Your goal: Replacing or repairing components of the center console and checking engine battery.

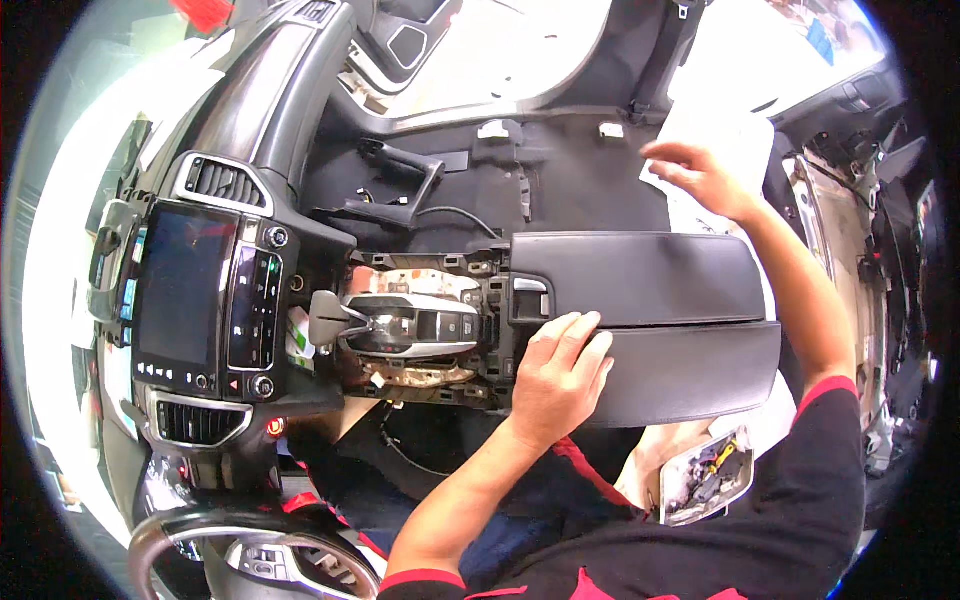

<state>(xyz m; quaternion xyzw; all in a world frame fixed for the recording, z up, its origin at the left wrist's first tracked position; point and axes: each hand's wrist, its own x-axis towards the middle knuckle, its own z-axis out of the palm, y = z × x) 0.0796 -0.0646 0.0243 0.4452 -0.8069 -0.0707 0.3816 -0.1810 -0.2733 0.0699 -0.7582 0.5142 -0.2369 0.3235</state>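
My left hand lies on the black padded armrest of a car's centre console, fingers stretched across its top near the seam between the two halves. It appears to hold nothing. My right hand reaches past the armrest's far side, fingers extended and a little bent, over a white sheet. No object shows in it. Left of the armrest, the gear lever stands in front of the silver-edged shifter panel. Around that panel the console trim is off, exposing brackets and bare metal.
The dashboard screen and steering wheel are at left. A loose black trim frame lies on the dark floor, beside a cable. Near my body sits a tray of small parts and a yellow-handled tool.
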